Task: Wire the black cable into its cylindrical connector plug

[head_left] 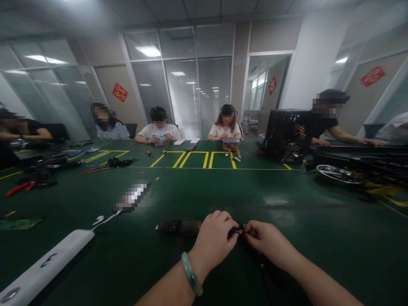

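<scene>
A dark cylindrical tool (180,228), which looks like an electric screwdriver, lies along the green table with its metal tip pointing left. My left hand (213,236), with a pale green bangle on the wrist, wraps its rear end. Just right of it, my right hand (264,240) is closed in a pinch on a small dark plug (244,228). A tiny brass-coloured ring shows between the fingertips of both hands. Below my right hand a black cable (262,265) runs toward the table's near edge. My fingers partly hide the plug and the tool's end.
A white power strip (51,265) and a blurred-out phone-like object (132,196) lie at left. Farther left are red-handled pliers (21,188) and a green circuit board (21,223). A black computer case (287,136) stands at back right. Several people sit across the table (204,187).
</scene>
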Tool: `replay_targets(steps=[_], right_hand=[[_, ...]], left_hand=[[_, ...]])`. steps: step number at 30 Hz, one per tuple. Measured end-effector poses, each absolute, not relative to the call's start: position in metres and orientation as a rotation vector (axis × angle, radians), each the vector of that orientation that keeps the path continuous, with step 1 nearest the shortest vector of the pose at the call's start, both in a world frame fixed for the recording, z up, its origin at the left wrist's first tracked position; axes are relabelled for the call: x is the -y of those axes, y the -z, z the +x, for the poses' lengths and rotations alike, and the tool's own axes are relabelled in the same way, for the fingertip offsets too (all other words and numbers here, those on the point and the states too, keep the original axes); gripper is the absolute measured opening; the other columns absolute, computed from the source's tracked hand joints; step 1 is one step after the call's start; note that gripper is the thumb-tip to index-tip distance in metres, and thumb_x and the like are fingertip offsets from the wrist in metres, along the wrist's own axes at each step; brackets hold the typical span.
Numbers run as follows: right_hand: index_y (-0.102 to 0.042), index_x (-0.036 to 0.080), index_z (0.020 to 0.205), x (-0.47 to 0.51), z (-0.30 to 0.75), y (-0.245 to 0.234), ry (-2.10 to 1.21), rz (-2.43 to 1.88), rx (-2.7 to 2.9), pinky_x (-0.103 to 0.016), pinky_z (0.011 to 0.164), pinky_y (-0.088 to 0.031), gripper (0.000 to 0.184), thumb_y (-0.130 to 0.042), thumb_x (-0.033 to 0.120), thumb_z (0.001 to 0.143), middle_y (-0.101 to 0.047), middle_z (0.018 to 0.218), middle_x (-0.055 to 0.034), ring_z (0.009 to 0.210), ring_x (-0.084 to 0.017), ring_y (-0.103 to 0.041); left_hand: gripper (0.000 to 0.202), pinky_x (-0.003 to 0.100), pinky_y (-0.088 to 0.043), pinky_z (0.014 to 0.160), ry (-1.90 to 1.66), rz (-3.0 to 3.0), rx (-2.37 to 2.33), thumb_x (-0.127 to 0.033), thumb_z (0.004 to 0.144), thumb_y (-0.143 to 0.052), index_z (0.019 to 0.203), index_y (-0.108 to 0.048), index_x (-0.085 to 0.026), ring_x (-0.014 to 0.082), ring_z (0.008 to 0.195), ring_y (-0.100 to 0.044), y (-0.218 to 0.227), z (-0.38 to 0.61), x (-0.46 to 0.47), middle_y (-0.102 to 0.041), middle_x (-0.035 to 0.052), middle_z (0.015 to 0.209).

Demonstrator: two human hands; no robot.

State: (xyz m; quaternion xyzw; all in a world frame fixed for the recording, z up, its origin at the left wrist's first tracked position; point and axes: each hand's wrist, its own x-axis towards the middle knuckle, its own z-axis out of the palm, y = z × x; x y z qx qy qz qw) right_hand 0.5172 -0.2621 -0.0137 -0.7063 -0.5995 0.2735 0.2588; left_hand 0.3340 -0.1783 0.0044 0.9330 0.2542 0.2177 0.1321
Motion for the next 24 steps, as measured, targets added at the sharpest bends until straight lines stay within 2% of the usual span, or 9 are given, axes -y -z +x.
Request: replay_targets(steps=[13, 19, 24], right_hand=[[-0.066, 0.021, 0.082, 0.2648, 0.5114, 0.0101, -0.659, -1.939, 1.716, -0.02, 0.054, -0.035, 0.012, -0.056, 0.026, 0.083, -0.066, 0.069, 0.0012, 0.061, -0.013, -0.059], [-0.066, 0.021, 0.083, 0.2675, 0.5094, 0.007, -0.747, -1.904, 1.674, -0.019, 0.052, -0.035, 0.014, -0.055, 0.029, 0.085, -0.067, 0.071, 0.0008, 0.062, -0.013, -0.06], [-0.066, 0.021, 0.086, 0.2675, 0.5093, 0.0108, -0.819, -1.881, 1.612, -0.019, 0.049, -0.035, 0.015, -0.053, 0.03, 0.086, -0.067, 0.07, 0.002, 0.054, -0.011, -0.057]], left_hand=[[0.007, 0.034, -0.04, 0.077, -0.539, 2.735, -0.624, -0.023, 0.082, -0.064, 0.089, -0.062, -0.022, 0.0189, 0.088, -0.054, -0.0041, 0.3339, 0.1781, -0.06, -0.0002, 0.091], [0.007, 0.03, -0.041, 0.076, -0.476, 2.72, -0.632, -0.02, 0.082, -0.061, 0.089, -0.061, -0.021, 0.0171, 0.088, -0.055, -0.0002, 0.335, 0.1778, -0.06, -0.0002, 0.092], [0.006, 0.031, -0.041, 0.075, -0.501, 2.716, -0.644, -0.019, 0.081, -0.062, 0.087, -0.06, -0.021, 0.0178, 0.086, -0.055, 0.0017, 0.3365, 0.1784, -0.06, -0.0005, 0.089]])
